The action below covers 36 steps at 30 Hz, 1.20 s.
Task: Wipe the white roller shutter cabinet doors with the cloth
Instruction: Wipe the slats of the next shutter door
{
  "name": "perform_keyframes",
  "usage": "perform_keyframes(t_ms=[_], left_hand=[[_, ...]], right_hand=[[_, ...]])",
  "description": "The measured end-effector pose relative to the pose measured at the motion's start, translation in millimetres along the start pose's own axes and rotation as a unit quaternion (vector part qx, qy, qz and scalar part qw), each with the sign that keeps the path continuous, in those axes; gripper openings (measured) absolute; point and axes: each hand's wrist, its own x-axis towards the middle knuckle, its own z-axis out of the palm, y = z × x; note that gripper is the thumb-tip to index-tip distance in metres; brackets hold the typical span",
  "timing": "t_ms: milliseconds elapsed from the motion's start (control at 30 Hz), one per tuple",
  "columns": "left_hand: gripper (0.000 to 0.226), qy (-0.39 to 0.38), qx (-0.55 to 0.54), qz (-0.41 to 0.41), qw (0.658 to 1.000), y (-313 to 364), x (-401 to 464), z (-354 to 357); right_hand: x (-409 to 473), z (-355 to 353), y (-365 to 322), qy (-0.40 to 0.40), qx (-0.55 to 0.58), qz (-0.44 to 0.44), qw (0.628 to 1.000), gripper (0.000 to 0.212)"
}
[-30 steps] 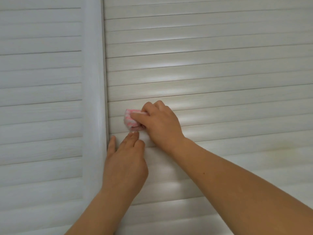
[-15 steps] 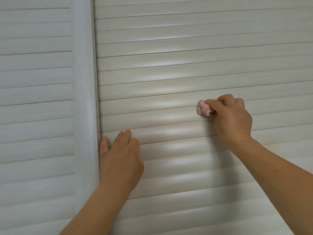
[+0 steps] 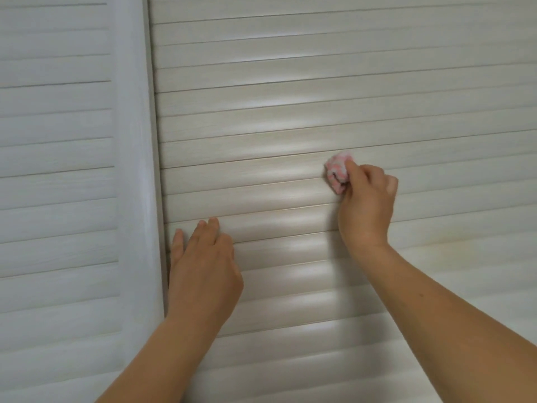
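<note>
Cloth (image 3: 337, 173), gripped by the right hand (image 3: 366, 205), barely shifted since half a second ago.

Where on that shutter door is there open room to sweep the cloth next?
Bare slats run above the cloth and right hand, and between that hand and the left hand. It is tight only by the vertical post, where the left hand rests.

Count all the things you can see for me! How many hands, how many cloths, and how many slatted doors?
Hands: 2, the left hand lying flat on the slats, the right hand holding the cloth
Cloths: 1, a pink and white cloth
Slatted doors: 2, the left door and the right door
Posts between the doors: 1, a white post
Total: 6
</note>
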Motion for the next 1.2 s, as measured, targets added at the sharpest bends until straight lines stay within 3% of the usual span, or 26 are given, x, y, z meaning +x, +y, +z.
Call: perform_keyframes(t_ms=[100,267,500,700,767,900,1067,1200], left_hand=[[0.026,-0.003,-0.061,-0.002,0.998,-2,0,0],[0.018,-0.012,-0.125,0.002,0.992,-6,-5,-1],[0.016,0.007,-0.075,0.043,0.996,-11,-30,3],[0.019,0.029,-0.076,0.082,0.993,-16,-53,0],[0.019,-0.002,-0.108,0.051,0.993,-17,-57,-3],[0.025,-0.015,-0.151,-0.025,0.988,-22,-59,-14],[0.025,-0.008,-0.165,-0.052,0.985,-27,-59,-21],[0.024,-0.013,-0.167,-0.038,0.985,-29,-63,-15]], right_hand=[[-13,8,-28,-0.045,0.012,-0.046,0.998,0.032],[-38,27,-69,-0.109,0.068,-0.115,0.985,0.035],[-86,28,-72,-0.11,0.087,-0.247,0.959,0.034],[-112,2,-48,-0.203,0.128,-0.308,0.921,0.033],[-88,0,-51,-0.185,0.123,-0.285,0.932,0.034],[-32,15,-66,-0.059,0.124,-0.073,0.988,0.023],[-45,43,-107,-0.063,0.098,-0.147,0.982,0.022],[-92,50,-112,-0.108,0.093,-0.25,0.958,0.037]])
